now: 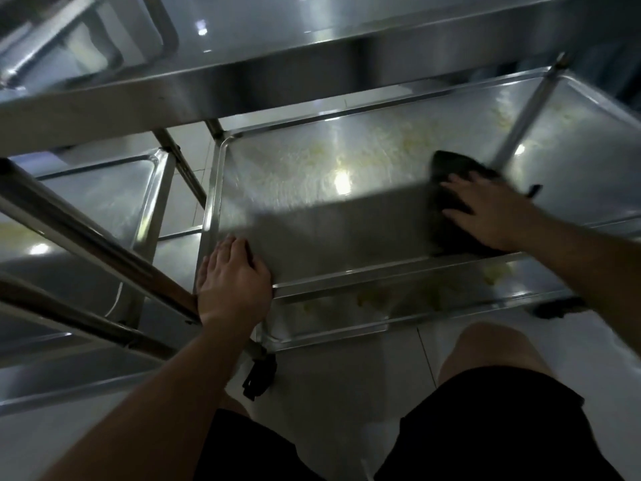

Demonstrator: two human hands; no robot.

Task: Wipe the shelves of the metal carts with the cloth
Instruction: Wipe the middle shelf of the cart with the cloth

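Observation:
A steel cart's middle shelf [312, 216] lies in front of me, with yellowish smears across its far half. A dark cloth [451, 175] rests flat on the shelf's right side, and my right hand [485, 213] presses on it with fingers spread. My left hand [232, 276] grips the shelf's near left corner at the rim. Below, the bottom shelf [364, 307] shows more yellowish smears. The top shelf [242, 78] crosses overhead and hides the far part of the middle shelf.
A second steel cart [104, 203] stands close on the left, its posts slanting across the view. A black caster [258, 376] sits under the near left corner. White floor tiles [347, 376] and my knees in black shorts [485, 428] fill the foreground.

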